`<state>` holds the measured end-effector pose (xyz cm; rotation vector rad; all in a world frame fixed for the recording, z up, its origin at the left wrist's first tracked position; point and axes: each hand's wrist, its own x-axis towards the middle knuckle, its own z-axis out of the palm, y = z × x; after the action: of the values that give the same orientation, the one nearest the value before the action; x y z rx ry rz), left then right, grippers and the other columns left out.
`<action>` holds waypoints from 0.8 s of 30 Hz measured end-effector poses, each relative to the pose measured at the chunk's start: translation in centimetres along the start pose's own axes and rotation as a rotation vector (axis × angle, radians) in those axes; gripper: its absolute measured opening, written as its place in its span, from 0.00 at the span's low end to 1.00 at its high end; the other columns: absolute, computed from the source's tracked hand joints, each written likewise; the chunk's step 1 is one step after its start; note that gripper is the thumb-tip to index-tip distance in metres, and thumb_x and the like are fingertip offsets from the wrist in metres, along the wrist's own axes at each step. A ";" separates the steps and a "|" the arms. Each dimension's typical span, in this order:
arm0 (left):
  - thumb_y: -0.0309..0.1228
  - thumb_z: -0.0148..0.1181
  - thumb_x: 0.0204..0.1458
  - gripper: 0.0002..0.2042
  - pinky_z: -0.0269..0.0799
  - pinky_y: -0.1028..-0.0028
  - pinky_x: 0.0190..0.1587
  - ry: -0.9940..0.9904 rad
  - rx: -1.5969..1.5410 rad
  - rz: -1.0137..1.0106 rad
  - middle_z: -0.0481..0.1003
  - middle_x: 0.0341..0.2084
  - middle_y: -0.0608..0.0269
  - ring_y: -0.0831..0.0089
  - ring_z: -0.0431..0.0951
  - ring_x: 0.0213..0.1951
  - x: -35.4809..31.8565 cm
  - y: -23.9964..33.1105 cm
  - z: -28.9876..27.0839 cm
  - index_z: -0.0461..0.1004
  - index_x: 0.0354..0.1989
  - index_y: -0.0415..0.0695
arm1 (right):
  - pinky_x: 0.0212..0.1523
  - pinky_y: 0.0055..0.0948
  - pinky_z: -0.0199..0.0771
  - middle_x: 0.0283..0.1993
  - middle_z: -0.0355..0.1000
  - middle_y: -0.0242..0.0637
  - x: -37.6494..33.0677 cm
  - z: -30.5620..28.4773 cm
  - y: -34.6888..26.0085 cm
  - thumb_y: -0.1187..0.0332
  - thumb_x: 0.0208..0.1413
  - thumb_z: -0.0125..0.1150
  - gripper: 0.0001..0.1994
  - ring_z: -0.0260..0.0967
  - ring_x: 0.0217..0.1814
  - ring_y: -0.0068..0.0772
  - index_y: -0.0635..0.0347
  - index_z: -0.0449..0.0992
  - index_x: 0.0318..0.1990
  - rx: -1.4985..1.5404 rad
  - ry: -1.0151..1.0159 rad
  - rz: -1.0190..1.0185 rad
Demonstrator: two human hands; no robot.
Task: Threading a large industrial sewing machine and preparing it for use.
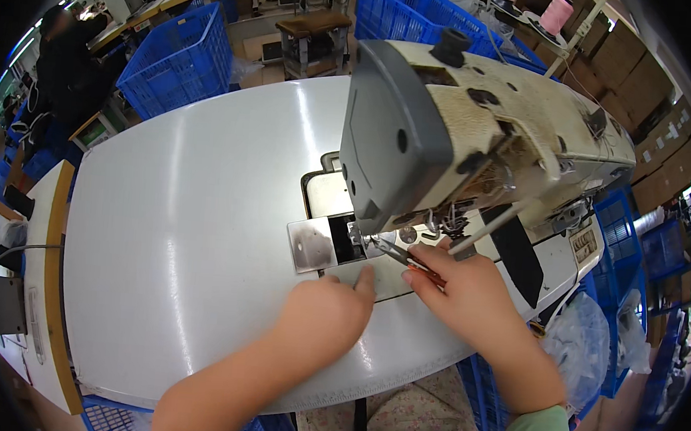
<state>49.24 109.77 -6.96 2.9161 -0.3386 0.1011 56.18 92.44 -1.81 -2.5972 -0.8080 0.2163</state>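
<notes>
At the opened bed of a sewing machine (399, 139), both my hands work close together. My right hand (464, 292) is closed on a slim grey metal tool (395, 253) with orange at its grip; whether it is tweezers or snips is unclear. Its tip reaches into the area under the needle. My left hand (327, 310) rests on the bed just left of it, index finger stretched toward the opening, the others curled, nothing visible in them. A shiny metal slide plate (312, 244) is drawn leftward, exposing a dark gap (347, 240). The tool's tip is partly lost among metal parts.
The white tabletop (176, 236) spreads left. Blue crates (182, 60) stand beyond it. A pink thread cone (556, 16) is at the upper right, cardboard boxes (662, 149) at the right, a plastic bag (585, 340) by the right edge. Another person (71, 68) sits far left.
</notes>
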 end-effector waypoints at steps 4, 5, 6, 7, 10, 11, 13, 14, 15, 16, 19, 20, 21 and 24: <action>0.38 0.54 0.48 0.23 0.67 0.67 0.16 -0.061 0.019 0.077 0.70 0.10 0.61 0.66 0.72 0.16 -0.4 0.4 0.1 0.69 0.49 0.34 | 0.27 0.35 0.70 0.26 0.69 0.43 0.3 1.4 -1.6 0.63 0.50 0.56 0.12 0.71 0.28 0.41 0.61 0.74 0.38 -0.115 0.004 -0.026; 0.39 0.55 0.47 0.24 0.67 0.68 0.16 -0.046 0.005 0.071 0.70 0.10 0.62 0.67 0.72 0.16 -0.4 0.4 0.2 0.68 0.49 0.32 | 0.27 0.35 0.70 0.26 0.69 0.43 0.4 2.1 -1.6 0.64 0.50 0.55 0.12 0.71 0.27 0.41 0.64 0.74 0.38 -0.139 0.094 -0.091; 0.39 0.56 0.47 0.26 0.67 0.68 0.15 -0.031 -0.010 0.064 0.69 0.09 0.63 0.67 0.72 0.16 -0.4 0.4 0.3 0.68 0.49 0.30 | 0.27 0.34 0.70 0.26 0.70 0.43 0.5 2.6 -1.8 0.64 0.51 0.54 0.13 0.71 0.26 0.40 0.66 0.74 0.38 -0.163 0.182 -0.156; 0.39 0.56 0.47 0.26 0.67 0.68 0.15 -0.030 -0.017 0.064 0.69 0.09 0.63 0.67 0.72 0.16 -0.4 0.4 0.4 0.68 0.49 0.30 | 0.27 0.34 0.70 0.26 0.70 0.43 0.6 3.0 -2.1 0.64 0.51 0.54 0.13 0.71 0.26 0.40 0.66 0.74 0.38 -0.169 0.177 -0.155; 0.30 0.54 0.42 0.24 0.68 0.69 0.16 -0.015 -0.091 0.084 0.70 0.09 0.61 0.68 0.72 0.14 -0.3 0.4 0.8 0.67 0.49 0.28 | 0.27 0.33 0.70 0.26 0.70 0.43 0.7 3.5 -3.1 0.66 0.51 0.52 0.13 0.70 0.24 0.40 0.70 0.73 0.37 -0.175 0.197 -0.130; 0.29 0.54 0.42 0.25 0.69 0.68 0.16 -0.038 -0.095 0.089 0.70 0.10 0.60 0.68 0.73 0.14 -0.3 0.4 0.8 0.66 0.50 0.28 | 0.26 0.33 0.70 0.25 0.69 0.43 0.6 3.4 -3.4 0.66 0.52 0.52 0.13 0.70 0.24 0.41 0.70 0.74 0.36 -0.182 0.175 -0.102; 0.29 0.54 0.41 0.26 0.69 0.68 0.17 -0.058 -0.099 0.090 0.71 0.10 0.59 0.67 0.73 0.15 -0.4 0.5 0.9 0.65 0.51 0.28 | 0.26 0.33 0.70 0.24 0.69 0.43 0.5 3.3 -4.0 0.67 0.52 0.52 0.13 0.70 0.23 0.41 0.70 0.74 0.36 -0.191 0.151 -0.079; 0.34 0.56 0.42 0.23 0.69 0.69 0.17 -0.050 -0.093 0.100 0.71 0.10 0.61 0.67 0.72 0.16 -0.5 0.3 1.0 0.69 0.45 0.29 | 0.25 0.33 0.70 0.23 0.69 0.42 0.5 3.4 -4.3 0.67 0.52 0.52 0.12 0.70 0.22 0.41 0.69 0.74 0.34 -0.209 0.158 -0.072; 0.38 0.58 0.42 0.21 0.68 0.69 0.18 -0.042 -0.086 0.109 0.71 0.11 0.62 0.66 0.72 0.17 -0.6 0.2 1.1 0.73 0.38 0.30 | 0.24 0.33 0.70 0.22 0.69 0.42 0.6 3.5 -4.5 0.67 0.51 0.52 0.11 0.70 0.21 0.40 0.68 0.74 0.31 -0.227 0.164 -0.066; 0.38 0.58 0.42 0.21 0.68 0.69 0.18 -0.039 -0.088 0.107 0.71 0.11 0.62 0.66 0.72 0.17 -0.7 0.2 1.2 0.73 0.38 0.30 | 0.24 0.33 0.70 0.22 0.69 0.42 0.8 3.6 -4.5 0.67 0.51 0.52 0.11 0.70 0.21 0.40 0.68 0.74 0.31 -0.229 0.163 -0.068; 0.37 0.57 0.42 0.14 0.69 0.68 0.19 -0.142 -0.160 0.126 0.72 0.13 0.62 0.64 0.72 0.20 -0.6 0.1 0.7 0.76 0.27 0.36 | 0.22 0.32 0.70 0.21 0.68 0.42 1.1 3.6 -4.9 0.67 0.51 0.53 0.10 0.69 0.19 0.39 0.66 0.73 0.27 -0.288 0.157 -0.098; 0.37 0.57 0.43 0.12 0.69 0.68 0.19 -0.149 -0.147 0.125 0.72 0.14 0.63 0.64 0.73 0.21 -0.7 0.2 0.7 0.75 0.24 0.38 | 0.24 0.35 0.70 0.23 0.69 0.43 1.1 3.5 -5.1 0.68 0.50 0.54 0.09 0.69 0.22 0.42 0.66 0.74 0.30 -0.288 0.133 -0.056; 0.37 0.56 0.43 0.11 0.69 0.68 0.20 -0.156 -0.133 0.125 0.72 0.15 0.63 0.64 0.73 0.22 -0.8 0.3 0.7 0.75 0.20 0.40 | 0.26 0.38 0.70 0.24 0.69 0.44 1.1 3.5 -5.3 0.68 0.49 0.54 0.10 0.69 0.24 0.44 0.66 0.76 0.33 -0.288 0.109 -0.014; 0.36 0.56 0.44 0.11 0.69 0.68 0.20 -0.179 -0.131 0.126 0.73 0.16 0.63 0.64 0.73 0.23 -0.8 0.3 0.6 0.76 0.20 0.41 | 0.26 0.37 0.70 0.24 0.69 0.43 1.2 3.4 -5.4 0.68 0.49 0.55 0.09 0.70 0.24 0.44 0.66 0.76 0.33 -0.317 0.110 -0.031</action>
<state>48.45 109.54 -7.58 2.7781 -0.5366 -0.1586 53.55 98.33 -2.65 -2.8563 -0.9056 -0.0704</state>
